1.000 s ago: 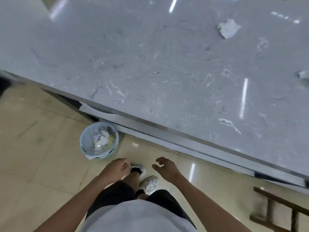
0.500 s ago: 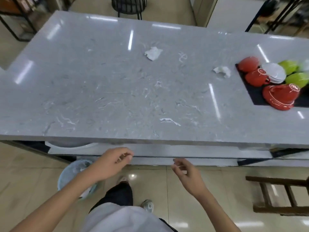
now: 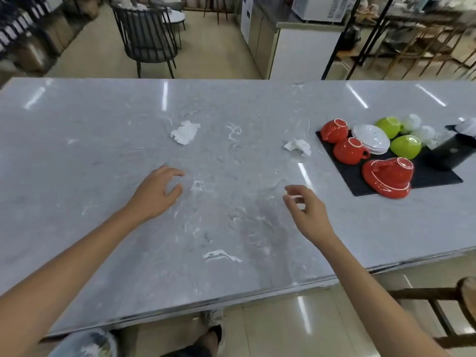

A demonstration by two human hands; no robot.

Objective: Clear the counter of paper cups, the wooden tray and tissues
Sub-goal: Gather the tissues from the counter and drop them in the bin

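Observation:
Two crumpled white tissues lie on the grey marble counter (image 3: 103, 155): one tissue (image 3: 185, 131) left of centre, the other tissue (image 3: 298, 146) beside the black mat. My left hand (image 3: 158, 191) hovers over the counter, fingers curled and apart, holding nothing, a short way below the left tissue. My right hand (image 3: 306, 210) is also over the counter with loose empty fingers, below the right tissue. No paper cup or wooden tray shows on the counter.
A black mat (image 3: 435, 176) at the right holds upturned red, green and white ceramic cups and saucers and a black box (image 3: 453, 153). A bin (image 3: 87, 343) stands on the floor at the lower left. A wooden stool (image 3: 443, 300) is at the lower right; a dark chair (image 3: 146, 39) stands beyond the counter.
The view has lifted from the floor and bin up to the counter. Both hands have risen from below the counter edge and reached forward over the top, towards the tissues.

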